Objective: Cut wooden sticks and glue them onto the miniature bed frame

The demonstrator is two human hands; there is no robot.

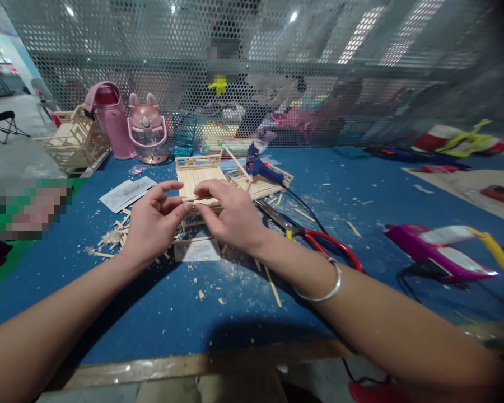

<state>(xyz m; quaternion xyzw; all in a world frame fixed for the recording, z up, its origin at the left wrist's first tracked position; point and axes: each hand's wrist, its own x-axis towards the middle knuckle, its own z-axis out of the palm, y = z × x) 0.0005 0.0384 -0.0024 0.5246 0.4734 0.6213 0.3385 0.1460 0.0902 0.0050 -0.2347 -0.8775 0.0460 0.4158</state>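
Thumb and fingers of my left hand (pixel 151 226) pinch one end of a short, thin wooden stick (pixel 189 199). My right hand (pixel 235 215) is closed on the same piece from the other side, and the fingertips almost meet. Right behind and below them stands a small model of pale wooden sticks (pixel 199 172), with a slatted flat top and a low rail at the back. My hands hide its front part. Whether the pinched stick touches the model I cannot tell. Under the front lies a white paper (pixel 197 251).
A blue glue gun (pixel 262 168) rests on a second stick panel (pixel 262 191). Red-handled cutters (pixel 334 246) lie right of my right hand. Farther right is a purple-and-silver tool (pixel 445 252). Pink bottles (pixel 120 126) stand at back left, before a perforated metal screen (pixel 151 61). Scraps litter the table.
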